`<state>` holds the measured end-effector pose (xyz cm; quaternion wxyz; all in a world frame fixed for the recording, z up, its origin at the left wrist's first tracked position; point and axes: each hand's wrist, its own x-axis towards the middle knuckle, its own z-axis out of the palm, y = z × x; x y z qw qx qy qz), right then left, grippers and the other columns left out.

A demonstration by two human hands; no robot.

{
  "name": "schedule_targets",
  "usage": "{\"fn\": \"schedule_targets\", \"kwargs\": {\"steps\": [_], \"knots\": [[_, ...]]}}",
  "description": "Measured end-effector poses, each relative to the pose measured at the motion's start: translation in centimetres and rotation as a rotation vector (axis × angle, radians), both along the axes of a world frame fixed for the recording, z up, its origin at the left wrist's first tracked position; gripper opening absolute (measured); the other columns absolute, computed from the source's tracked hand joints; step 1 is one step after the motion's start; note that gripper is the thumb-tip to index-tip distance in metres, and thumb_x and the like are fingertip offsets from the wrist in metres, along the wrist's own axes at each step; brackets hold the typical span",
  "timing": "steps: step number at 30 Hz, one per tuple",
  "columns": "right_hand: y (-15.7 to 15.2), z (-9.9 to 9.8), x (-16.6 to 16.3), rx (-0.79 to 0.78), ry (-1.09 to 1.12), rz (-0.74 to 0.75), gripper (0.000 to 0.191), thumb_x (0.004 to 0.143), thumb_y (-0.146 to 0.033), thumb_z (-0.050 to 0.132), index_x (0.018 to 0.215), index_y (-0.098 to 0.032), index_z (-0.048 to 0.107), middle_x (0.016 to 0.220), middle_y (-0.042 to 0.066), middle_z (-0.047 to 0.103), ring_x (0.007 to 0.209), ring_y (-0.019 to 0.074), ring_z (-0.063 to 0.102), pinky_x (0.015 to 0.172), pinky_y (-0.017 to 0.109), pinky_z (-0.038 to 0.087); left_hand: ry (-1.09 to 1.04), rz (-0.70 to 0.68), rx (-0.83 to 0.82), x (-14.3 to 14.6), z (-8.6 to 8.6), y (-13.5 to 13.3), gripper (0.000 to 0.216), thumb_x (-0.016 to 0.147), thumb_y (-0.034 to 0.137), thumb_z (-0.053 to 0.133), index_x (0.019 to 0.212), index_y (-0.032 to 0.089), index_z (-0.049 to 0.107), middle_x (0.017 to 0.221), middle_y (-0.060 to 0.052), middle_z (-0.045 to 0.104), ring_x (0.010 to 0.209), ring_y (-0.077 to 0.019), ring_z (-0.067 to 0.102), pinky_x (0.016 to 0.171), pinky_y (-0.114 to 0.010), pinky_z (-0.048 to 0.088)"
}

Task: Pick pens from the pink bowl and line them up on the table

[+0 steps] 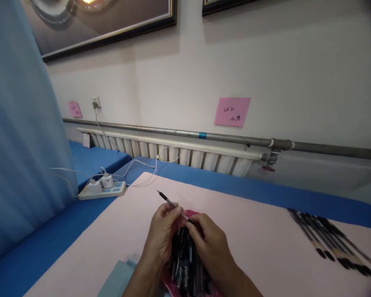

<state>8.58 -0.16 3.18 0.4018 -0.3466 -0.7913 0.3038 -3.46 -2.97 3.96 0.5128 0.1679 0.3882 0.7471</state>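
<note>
A slim pen (166, 199) with a black grip and a clear barrel slants up to the left, its pointed tip bare. My left hand (161, 232) pinches it along the barrel. The fingers of my right hand (212, 244) are closed on its lower end. Just below both hands is a pink container (168, 281), partly hidden by them, full of black and clear pens (185, 264). Whether it is a bag or a basket I cannot tell.
Several dark pens (330, 239) lie side by side at the right on the pink sheet (266, 239). Light blue cloth (117, 278) lies by my left forearm. A power strip (117, 189) with plugged-in chargers and white cables is at the left, near a blue curtain (24, 144). A radiator (200, 159) lines the wall.
</note>
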Motion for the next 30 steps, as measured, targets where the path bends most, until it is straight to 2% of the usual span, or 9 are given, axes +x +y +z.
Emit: {"fn": "schedule_targets", "kwargs": {"steps": [5,13,16,19,21,27,30], "knots": [[-0.12,0.06,0.03,-0.017,-0.044,-0.028,0.010,0.084,-0.029,0.049,0.083,-0.021,0.056,0.076,0.001,0.064,0.070,0.0166,0.060,0.065,0.028,0.046,0.019,-0.027,-0.028,0.25,-0.13,-0.15,0.023,0.058,0.023,0.077,0.069,0.013,0.060,0.060,0.000,0.062,0.054,-0.0100,0.058,0.055,-0.021,0.046],[0.04,0.54,0.07,-0.124,-0.039,0.049,0.017,0.088,-0.032,0.045,0.089,-0.021,0.058,0.085,0.003,0.066,0.078,0.0176,0.060,0.073,0.030,0.046,0.011,-0.022,-0.031,0.00,-0.10,-0.13,0.020,0.061,0.021,0.075,0.072,0.013,0.061,0.062,0.000,0.062,0.058,-0.0104,0.060,0.059,-0.022,0.048],[0.02,0.37,0.08,-0.053,-0.090,0.041,0.013,0.085,-0.028,0.051,0.095,-0.021,0.055,0.088,0.003,0.064,0.078,0.0178,0.059,0.072,0.030,0.046,0.005,-0.019,-0.040,0.11,-0.01,-0.21,0.019,0.061,0.020,0.075,0.071,0.013,0.060,0.059,0.000,0.061,0.053,-0.0092,0.057,0.056,-0.021,0.047],[0.02,0.25,0.20,0.033,-0.115,0.037,0.012,0.089,-0.025,0.044,0.089,-0.021,0.056,0.086,0.004,0.063,0.081,0.0181,0.059,0.075,0.031,0.044,0.025,-0.009,-0.042,0.15,0.08,-0.33,0.019,0.060,0.021,0.076,0.069,0.013,0.060,0.060,0.000,0.061,0.053,-0.0089,0.058,0.056,-0.020,0.048],[0.08,0.26,0.27,0.045,-0.138,0.062,0.019,0.092,-0.026,0.038,0.086,-0.021,0.056,0.086,0.004,0.063,0.082,0.0181,0.059,0.076,0.031,0.044,0.037,-0.009,-0.046,0.11,0.04,-0.33,0.019,0.061,0.021,0.075,0.068,0.013,0.060,0.061,0.000,0.062,0.055,-0.0091,0.058,0.057,-0.020,0.048],[0.20,0.11,0.25,0.095,-0.161,0.030,0.008,0.087,-0.024,0.047,0.089,-0.020,0.054,0.087,0.004,0.062,0.080,0.0192,0.058,0.072,0.032,0.045,0.056,-0.006,-0.062,-0.03,-0.27,-0.07,0.021,0.060,0.022,0.075,0.071,0.013,0.060,0.059,0.000,0.061,0.052,-0.0085,0.057,0.055,-0.019,0.047],[0.20,0.04,0.18,0.075,-0.155,0.051,0.018,0.091,-0.024,0.038,0.084,-0.022,0.054,0.083,0.003,0.063,0.077,0.0177,0.059,0.071,0.031,0.045,0.064,-0.008,-0.065,-0.06,-0.30,0.00,0.021,0.060,0.022,0.075,0.072,0.013,0.060,0.062,0.000,0.062,0.056,-0.0093,0.058,0.059,-0.021,0.048]]}}
